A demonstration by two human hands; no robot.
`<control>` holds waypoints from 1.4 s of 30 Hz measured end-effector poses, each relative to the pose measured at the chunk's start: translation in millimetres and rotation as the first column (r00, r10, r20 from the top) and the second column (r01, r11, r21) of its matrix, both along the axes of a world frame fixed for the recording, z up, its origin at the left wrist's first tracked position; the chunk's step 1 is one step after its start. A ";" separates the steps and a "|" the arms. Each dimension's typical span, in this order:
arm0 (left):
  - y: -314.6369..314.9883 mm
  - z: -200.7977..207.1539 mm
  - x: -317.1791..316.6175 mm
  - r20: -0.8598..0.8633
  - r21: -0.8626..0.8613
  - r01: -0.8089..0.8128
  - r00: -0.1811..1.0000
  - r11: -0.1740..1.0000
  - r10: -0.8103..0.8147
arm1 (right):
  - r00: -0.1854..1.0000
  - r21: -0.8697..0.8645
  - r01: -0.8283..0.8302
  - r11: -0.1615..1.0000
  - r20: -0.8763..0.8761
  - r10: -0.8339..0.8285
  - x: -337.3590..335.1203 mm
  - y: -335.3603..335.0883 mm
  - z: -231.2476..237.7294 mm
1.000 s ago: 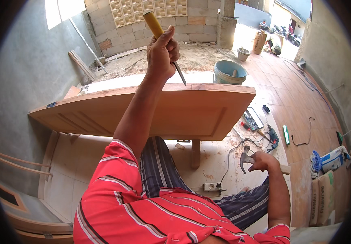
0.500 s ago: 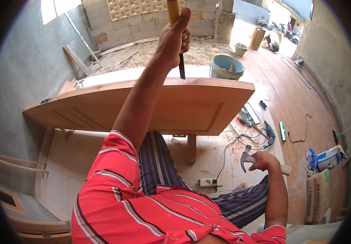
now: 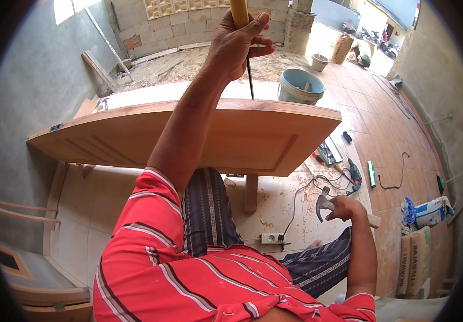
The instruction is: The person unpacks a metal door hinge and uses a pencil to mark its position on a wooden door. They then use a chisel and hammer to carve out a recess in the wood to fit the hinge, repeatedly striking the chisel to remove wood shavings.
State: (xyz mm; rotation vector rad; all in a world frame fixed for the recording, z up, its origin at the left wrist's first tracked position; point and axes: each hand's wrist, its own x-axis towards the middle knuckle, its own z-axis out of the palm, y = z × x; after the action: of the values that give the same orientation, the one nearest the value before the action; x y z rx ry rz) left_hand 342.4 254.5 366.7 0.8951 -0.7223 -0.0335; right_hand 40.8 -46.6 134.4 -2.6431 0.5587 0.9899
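1. My left hand (image 3: 234,48), at 12 o'clock, is closed around a yellow-handled chisel (image 3: 239,13), its blade pointing down toward 6 o'clock, with the tip at the upper edge of a panelled wooden door (image 3: 247,137).
2. The door stands on its long edge ahead of me, below my left hand, reaching from 9 o'clock to 2 o'clock.
3. At 4 o'clock, my right hand (image 3: 347,208) grips a claw hammer (image 3: 324,203) near its head, well apart from the chisel and off the door's near face.
4. My left forearm (image 3: 188,121) crosses in front of the door, hiding part of its panelling; my trousered left leg (image 3: 207,209) rises against its lower side at 6 o'clock.
5. A wooden block (image 3: 251,196) shows below the door, just right of that leg.
6. Beyond the door, a pale blue bucket (image 3: 297,96) sits between 1 and 2 o'clock.
7. A power drill (image 3: 355,174) lies at 3 o'clock, near my right hand; a white socket strip (image 3: 270,239) rests at 5 o'clock, and brown sacks (image 3: 417,260) stand at 4 o'clock, farther out.
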 end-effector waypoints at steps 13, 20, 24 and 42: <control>16.5 -11.8 37.6 -0.043 0.022 0.418 0.908 0.908 -0.417 | 0.997 -0.003 0.049 0.999 -0.052 -0.049 4.9 4.3 5.2; 17.0 -19.4 16.1 0.005 0.013 0.098 0.995 0.995 -0.098 | 0.996 -0.008 0.075 0.997 -0.050 -0.075 2.4 2.0 4.2; 18.3 -18.1 9.1 0.000 -0.013 0.057 0.998 0.998 -0.057 | 0.997 -0.013 0.068 0.998 -0.044 -0.068 1.4 -2.2 -0.2; 16.1 -26.5 3.8 -0.023 -0.052 0.041 0.999 0.998 -0.043 | 0.996 -0.023 0.073 0.997 -0.056 -0.074 -1.2 -4.7 2.5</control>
State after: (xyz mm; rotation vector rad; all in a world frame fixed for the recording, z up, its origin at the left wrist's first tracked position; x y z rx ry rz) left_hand 346.2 270.5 340.2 0.8287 -0.7167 -0.0624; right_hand 39.6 -51.3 136.8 -2.5988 0.6773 1.0458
